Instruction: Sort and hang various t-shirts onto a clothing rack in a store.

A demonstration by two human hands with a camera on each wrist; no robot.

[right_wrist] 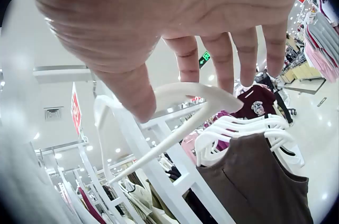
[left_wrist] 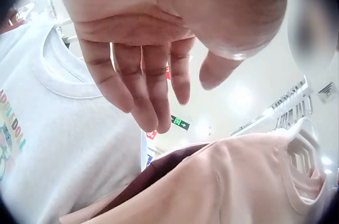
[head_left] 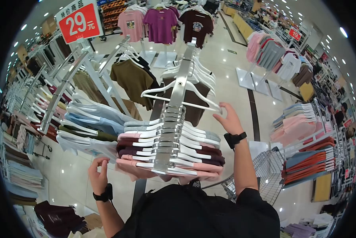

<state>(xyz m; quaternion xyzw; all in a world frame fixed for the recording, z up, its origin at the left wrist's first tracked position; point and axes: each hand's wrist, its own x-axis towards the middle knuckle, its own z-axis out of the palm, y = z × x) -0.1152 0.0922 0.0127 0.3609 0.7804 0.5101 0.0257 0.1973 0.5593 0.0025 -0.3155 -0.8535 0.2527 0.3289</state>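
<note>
A bare white hanger (head_left: 203, 104) lies across the metal rail (head_left: 174, 97). My right hand (head_left: 230, 120) pinches its right end between thumb and fingers, and the same hanger (right_wrist: 175, 140) shows close up in the right wrist view. Nearer my body, pink, maroon and grey tops (head_left: 209, 158) hang in a row on white hangers. My left hand (head_left: 98, 173) holds nothing, its fingers loosely bent, to the left of that row. In the left wrist view this hand (left_wrist: 143, 65) hovers between a white printed T-shirt (left_wrist: 79, 128) and a pink top (left_wrist: 238, 165).
Farther along the rail hang a dark brown sleeveless top (right_wrist: 257, 176) and several white hangers (head_left: 201, 71). A neighbouring rack with light blue tops (head_left: 94, 117) stands left, under a red price sign (head_left: 80, 23). A wire cart (head_left: 265, 170) is at the right.
</note>
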